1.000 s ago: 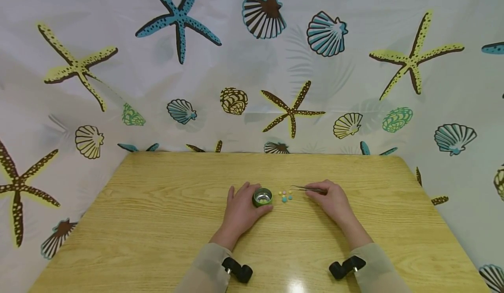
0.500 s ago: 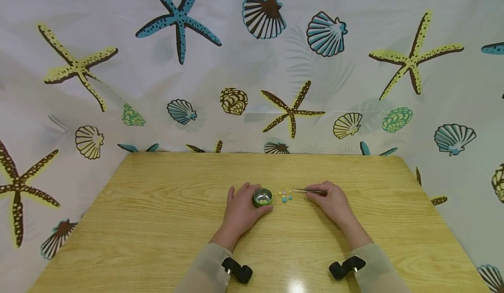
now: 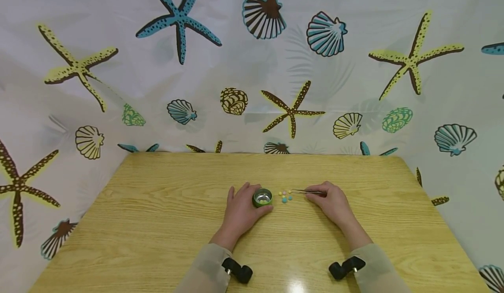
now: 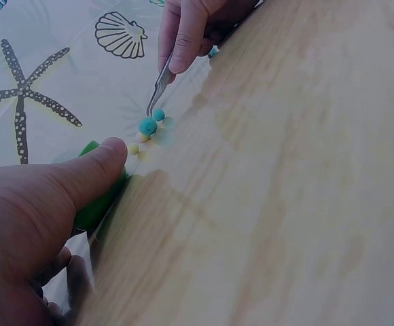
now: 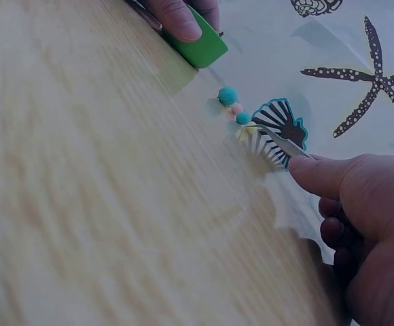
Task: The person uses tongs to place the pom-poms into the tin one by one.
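Observation:
My left hand (image 3: 243, 207) curls its fingers and thumb round a small green tin (image 3: 262, 197), whose silvery inside holds something pale yellow. Between thumb and fingers, my right hand (image 3: 331, 201) pinches a pair of metal tweezers (image 3: 304, 191) that point left. Their bent tips reach a small yellow ball (image 3: 290, 191); whether they grip it is too small to tell. Several little balls lie close together between tin and tweezers, among them a larger blue ball (image 3: 284, 200) and a smaller blue ball (image 5: 243, 118). A pink ball (image 5: 236, 108) shows beside them in the right wrist view.
The wooden table (image 3: 165, 214) spreads out around both hands. A pale curtain (image 3: 220, 65) printed with starfish and shells hangs behind it and along its sides. Each sleeve carries a black wrist mount, such as the left mount (image 3: 237, 270).
The tweezers' tips have come down and slightly left to the yellow ball, as my right hand shifted a little. My left hand and the tin have stayed in place.

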